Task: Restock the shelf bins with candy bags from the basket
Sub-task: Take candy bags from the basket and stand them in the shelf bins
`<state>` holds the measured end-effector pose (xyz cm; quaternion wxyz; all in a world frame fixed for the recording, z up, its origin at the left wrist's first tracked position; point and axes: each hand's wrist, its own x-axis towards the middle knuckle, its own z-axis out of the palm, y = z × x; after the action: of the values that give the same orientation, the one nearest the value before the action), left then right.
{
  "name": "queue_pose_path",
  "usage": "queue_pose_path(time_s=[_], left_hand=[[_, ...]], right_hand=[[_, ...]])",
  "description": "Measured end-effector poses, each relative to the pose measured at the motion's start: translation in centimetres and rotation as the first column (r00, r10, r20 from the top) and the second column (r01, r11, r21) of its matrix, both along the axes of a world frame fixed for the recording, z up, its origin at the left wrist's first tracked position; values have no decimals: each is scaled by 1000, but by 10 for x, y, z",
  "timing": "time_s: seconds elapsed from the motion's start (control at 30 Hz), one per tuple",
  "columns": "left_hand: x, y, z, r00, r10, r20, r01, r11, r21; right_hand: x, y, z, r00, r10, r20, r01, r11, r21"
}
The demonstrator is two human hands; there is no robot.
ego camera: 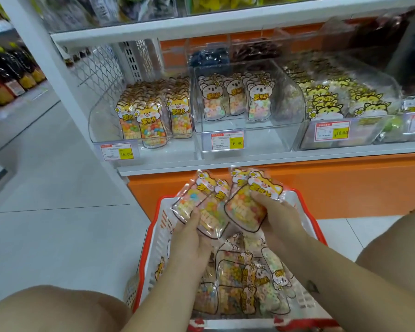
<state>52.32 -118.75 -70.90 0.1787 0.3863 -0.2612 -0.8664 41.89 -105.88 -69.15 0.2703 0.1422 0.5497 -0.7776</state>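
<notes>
My left hand [189, 238] grips two fox-print candy bags [199, 200] above the red and white basket [151, 236]. My right hand [278, 216] grips another pair of fox-print candy bags [247, 202] beside them. More candy bags [244, 283] lie heaped in the basket under my forearms. On the low shelf, the left clear bin [106, 121] holds rows of matching fox bags [153, 121]. The middle clear bin [288, 121] holds koala-print bags [235, 99] at its back, with its front part bare.
A right-hand bin [379, 133] is packed with yellow cat-print bags. Price tags [227, 141] hang on the bin fronts. The orange shelf base [333, 188] stands just behind the basket. My knees frame the basket; tiled floor [58, 212] spreads to the left.
</notes>
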Motion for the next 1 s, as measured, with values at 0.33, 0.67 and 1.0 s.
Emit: queue_pose_path(time_s=[0.33,0.67,1.0], left_hand=[[0,4,6,985,6,-171,-4,1000,11],[24,-27,69,837,-516,183,539,719,-438],[19,-57,113,741,-409,533,653,252,-714]], right_hand=[[36,-9,9,952,252,172,-237,966,-105],[11,-6,46,912,409,-23,-408,903,-134],[15,-67,98,733,550,-399,-513,833,205]])
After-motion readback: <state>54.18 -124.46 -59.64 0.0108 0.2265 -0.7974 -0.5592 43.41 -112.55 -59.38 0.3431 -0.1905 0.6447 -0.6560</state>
